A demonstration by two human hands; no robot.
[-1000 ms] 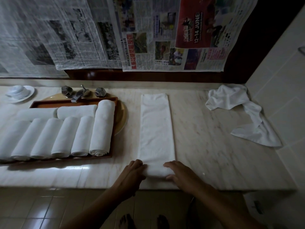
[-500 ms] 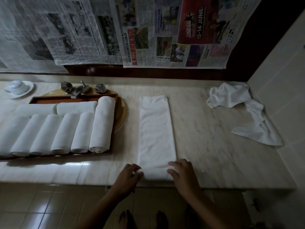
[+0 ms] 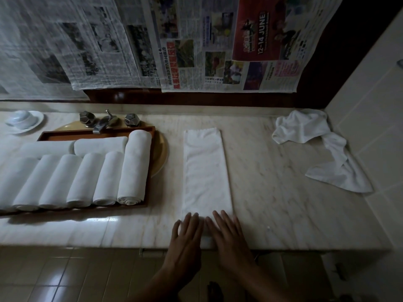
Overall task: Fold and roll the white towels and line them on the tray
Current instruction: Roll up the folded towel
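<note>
Marble counter (image 3: pixel 272 192): wooden tray (image 3: pixel 65 134) of rolled towels (image 3: pixel 133 166) at left, crumpled towel (image 3: pixel 305 127) far right. Folded towel (image 3: pixel 206 171): long strip just right of the tray, long axis running straight away from the near edge. Left hand (image 3: pixel 187 238) and right hand (image 3: pixel 226 236): side by side, equally near, fingers straight and flat on its near end, so rolling likely goes forward.

I see an open stretch of desk (image 3: pixel 268 192) between the folded towel (image 3: pixel 206 171) and the crumpled towel (image 3: pixel 305 127). The tiled wall (image 3: pixel 370 110) closes off the right. Left of the folded towel, a narrow bare lane runs beside the tray (image 3: pixel 72 134), which is packed with rolled towels (image 3: pixel 134 166). The tap (image 3: pixel 104 124) stands behind it.
</note>
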